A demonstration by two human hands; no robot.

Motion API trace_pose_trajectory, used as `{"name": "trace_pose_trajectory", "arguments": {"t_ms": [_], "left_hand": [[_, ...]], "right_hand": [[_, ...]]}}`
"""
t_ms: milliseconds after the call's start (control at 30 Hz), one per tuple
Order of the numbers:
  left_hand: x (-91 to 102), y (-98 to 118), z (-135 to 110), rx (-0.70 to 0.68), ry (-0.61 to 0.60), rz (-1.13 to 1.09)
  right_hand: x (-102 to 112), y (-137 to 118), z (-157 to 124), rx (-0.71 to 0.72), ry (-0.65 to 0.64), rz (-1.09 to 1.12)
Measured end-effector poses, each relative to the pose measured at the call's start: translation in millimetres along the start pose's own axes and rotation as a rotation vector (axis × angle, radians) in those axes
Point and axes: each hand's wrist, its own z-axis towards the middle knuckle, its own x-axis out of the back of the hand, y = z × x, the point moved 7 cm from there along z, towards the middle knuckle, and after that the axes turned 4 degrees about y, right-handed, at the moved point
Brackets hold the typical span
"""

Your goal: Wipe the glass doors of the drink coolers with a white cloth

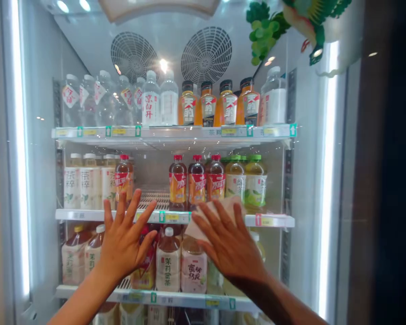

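Note:
Fingers spread, my left hand (125, 241) lies flat and empty against the clear glass door of a lit drinks cooler. My right hand (228, 243) presses a thin white wipe (196, 228) to the same glass, to the right of the left hand. The wipe shows beyond the fingertips and left of the fingers; the palm hides the rest of it. Whether it is paper or cloth I cannot tell. Behind the glass, bottles of red-capped tea (178, 183) stand on the middle shelf (176, 217).
Clear water bottles (151, 99) and black-capped amber bottles (226, 104) stand on the top shelf (176, 131). More tea bottles (168, 262) fill the lower shelf. Bright light strips (328, 180) run down both sides. Grape decoration (262, 34) shows at upper right.

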Motion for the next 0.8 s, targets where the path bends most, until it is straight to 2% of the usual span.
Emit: {"name": "trace_pose_trajectory", "arguments": {"t_ms": [67,133,200,300,333,467,500,600,667,733,800], "left_hand": [[5.8,-15.6,-5.4,0.03,0.008,-0.011],[13.1,-31.6,-10.1,0.069,0.021,-0.027],[18.5,-47.9,-16.9,0.106,0.02,-0.026],[22.7,-69.5,-30.5,0.127,0.009,0.005],[23.9,-75.3,-34.9,0.122,0.009,0.013],[32.3,-91.2,-49.9,0.084,0.01,0.021],[35.1,-94.5,-53.3,0.08,0.006,0.025],[43.9,-107.0,-62.4,0.088,-0.001,0.044],[48.4,-117.7,-67.3,0.1,-0.002,0.055],[51.6,-129.1,-71.3,0.118,-0.002,0.072],[53.7,-138.6,-75.4,0.137,-0.003,0.077]], "right_hand": [[2.5,9.9,19.4,-0.107,0.076,-0.041],[2.2,7.4,36.7,-0.168,0.131,-0.044],[-9.8,-18.4,50.6,-0.06,0.067,0.025],[-32.3,-66.6,67.4,0.202,-0.081,0.122],[-36.9,-73.9,75.7,0.221,-0.091,0.115],[-45.6,-80.6,115.0,0.067,0.013,0.003],[-49.4,-89.4,120.6,0.08,0.02,0.006],[-67.0,-134.8,126.5,0.325,-0.063,0.07],[-75.5,-153.2,134.2,0.454,-0.107,0.072],[-77.3,-149.2,154.8,0.408,-0.074,0.032],[-75.5,-136.4,175.6,0.254,0.0,-0.016]]}}
